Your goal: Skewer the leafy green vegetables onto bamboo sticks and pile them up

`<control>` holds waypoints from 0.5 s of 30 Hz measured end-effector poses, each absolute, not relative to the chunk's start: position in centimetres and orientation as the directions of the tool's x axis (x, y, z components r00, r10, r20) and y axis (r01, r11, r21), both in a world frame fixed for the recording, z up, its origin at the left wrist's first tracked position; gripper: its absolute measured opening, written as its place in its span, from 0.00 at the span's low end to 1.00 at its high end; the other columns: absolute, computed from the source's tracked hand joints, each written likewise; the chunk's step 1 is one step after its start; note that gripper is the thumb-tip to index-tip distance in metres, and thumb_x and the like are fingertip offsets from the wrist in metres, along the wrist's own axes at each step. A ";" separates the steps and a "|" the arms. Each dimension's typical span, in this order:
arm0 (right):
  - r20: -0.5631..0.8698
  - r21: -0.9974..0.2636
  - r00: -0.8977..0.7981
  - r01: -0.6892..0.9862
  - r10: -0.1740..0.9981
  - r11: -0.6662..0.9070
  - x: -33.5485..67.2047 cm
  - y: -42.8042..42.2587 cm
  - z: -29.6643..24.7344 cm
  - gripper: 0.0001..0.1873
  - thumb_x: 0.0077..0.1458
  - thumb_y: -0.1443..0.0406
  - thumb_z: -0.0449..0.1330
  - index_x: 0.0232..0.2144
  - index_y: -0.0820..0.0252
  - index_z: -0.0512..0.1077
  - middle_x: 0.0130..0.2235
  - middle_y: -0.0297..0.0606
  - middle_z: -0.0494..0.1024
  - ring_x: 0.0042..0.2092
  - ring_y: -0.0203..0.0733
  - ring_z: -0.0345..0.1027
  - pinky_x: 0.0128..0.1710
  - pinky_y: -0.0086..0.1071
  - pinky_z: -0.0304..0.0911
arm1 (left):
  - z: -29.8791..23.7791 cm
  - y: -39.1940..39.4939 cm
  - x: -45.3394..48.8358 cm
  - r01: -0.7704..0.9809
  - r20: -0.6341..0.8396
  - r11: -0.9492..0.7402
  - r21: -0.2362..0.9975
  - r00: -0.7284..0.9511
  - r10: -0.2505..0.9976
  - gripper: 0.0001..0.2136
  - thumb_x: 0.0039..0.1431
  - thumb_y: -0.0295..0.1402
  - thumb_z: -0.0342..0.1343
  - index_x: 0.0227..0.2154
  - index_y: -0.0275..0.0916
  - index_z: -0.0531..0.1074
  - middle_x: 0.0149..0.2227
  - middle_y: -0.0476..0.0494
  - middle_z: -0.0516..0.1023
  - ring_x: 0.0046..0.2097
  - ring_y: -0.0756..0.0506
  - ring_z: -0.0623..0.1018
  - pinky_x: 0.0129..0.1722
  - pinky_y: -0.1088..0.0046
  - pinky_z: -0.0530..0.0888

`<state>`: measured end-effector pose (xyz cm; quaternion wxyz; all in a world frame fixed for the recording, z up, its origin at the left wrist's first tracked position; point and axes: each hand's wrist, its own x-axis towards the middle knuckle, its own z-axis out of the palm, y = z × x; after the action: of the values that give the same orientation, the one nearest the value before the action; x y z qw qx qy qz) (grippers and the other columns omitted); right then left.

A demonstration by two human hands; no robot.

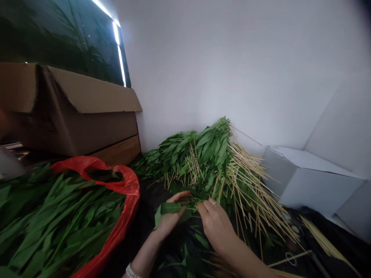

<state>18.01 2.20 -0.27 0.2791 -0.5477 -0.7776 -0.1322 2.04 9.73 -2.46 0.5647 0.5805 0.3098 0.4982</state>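
Observation:
My left hand point(169, 220) is curled around a small bunch of green leafy stems point(171, 207), with a broad leaf hanging over the palm side. My right hand point(216, 224), a ring on one finger, pinches the other end of these stems. Right behind both hands rises a heap of leafy bundles point(213, 144) on thin pale sticks point(257, 181), leaning against the wall. Under the hands lie loose leaves point(201, 239) on a dark surface. My fingertips partly hide the stems between them.
On the left stands a red plastic bag point(131, 193) full of long green leaves point(60, 220). Behind it is an open cardboard box point(98, 125). A white box point(321, 185) sits at the right by the wall, with more thin sticks point(327, 239) in front.

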 end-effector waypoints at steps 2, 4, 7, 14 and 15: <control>0.599 -0.102 -0.269 0.908 0.754 0.405 18.1 1.4 -0.3 0.20 0.52 0.78 0.48 0.42 0.61 0.71 0.35 0.43 0.74 0.40 0.48 0.67 0.45 0.42 0.61 | -2.7 10.6 1.8 -0.183 0.230 -0.195 0.964 0.191 0.954 0.15 0.45 0.32 0.65 0.39 0.40 0.78 0.41 0.42 0.80 0.43 0.41 0.78 0.45 0.67 0.73; 0.631 -0.251 -0.204 0.860 0.749 0.445 18.3 0.8 -0.5 0.16 0.57 0.73 0.49 0.45 0.58 0.70 0.38 0.41 0.75 0.42 0.46 0.68 0.45 0.40 0.63 | -2.9 11.3 1.5 -0.255 0.175 -0.139 0.957 0.124 0.977 0.17 0.45 0.37 0.65 0.40 0.38 0.77 0.39 0.41 0.80 0.37 0.43 0.79 0.38 0.69 0.74; 0.505 -0.696 0.029 0.604 0.863 0.387 19.2 0.5 -1.2 0.08 0.59 0.62 0.53 0.39 0.55 0.69 0.35 0.37 0.77 0.37 0.42 0.71 0.39 0.35 0.66 | -2.9 11.6 1.2 -0.294 0.134 -0.089 0.952 0.136 0.982 0.23 0.43 0.41 0.67 0.42 0.34 0.75 0.37 0.39 0.80 0.34 0.44 0.78 0.34 0.71 0.74; 0.276 -0.927 0.088 0.288 0.957 0.240 21.8 0.8 -3.4 0.20 0.56 0.49 0.53 0.35 0.59 0.70 0.29 0.38 0.77 0.28 0.40 0.71 0.25 0.31 0.65 | -2.8 9.3 3.2 -0.115 0.182 -0.152 0.982 0.330 0.926 0.16 0.49 0.42 0.63 0.36 0.34 0.79 0.33 0.41 0.82 0.36 0.44 0.77 0.38 0.72 0.72; 0.277 -0.928 0.090 0.284 0.957 0.242 22.1 0.8 -3.8 0.20 0.56 0.49 0.53 0.36 0.59 0.70 0.29 0.38 0.77 0.29 0.40 0.71 0.25 0.31 0.65 | -2.9 8.9 3.6 -0.112 0.180 -0.149 0.982 0.357 0.917 0.16 0.50 0.42 0.63 0.36 0.35 0.79 0.34 0.41 0.82 0.36 0.44 0.77 0.39 0.71 0.72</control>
<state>22.06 0.85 -3.75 0.5201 -0.5239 -0.5920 0.3234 3.60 8.93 -2.88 0.5606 0.6036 0.3332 0.4588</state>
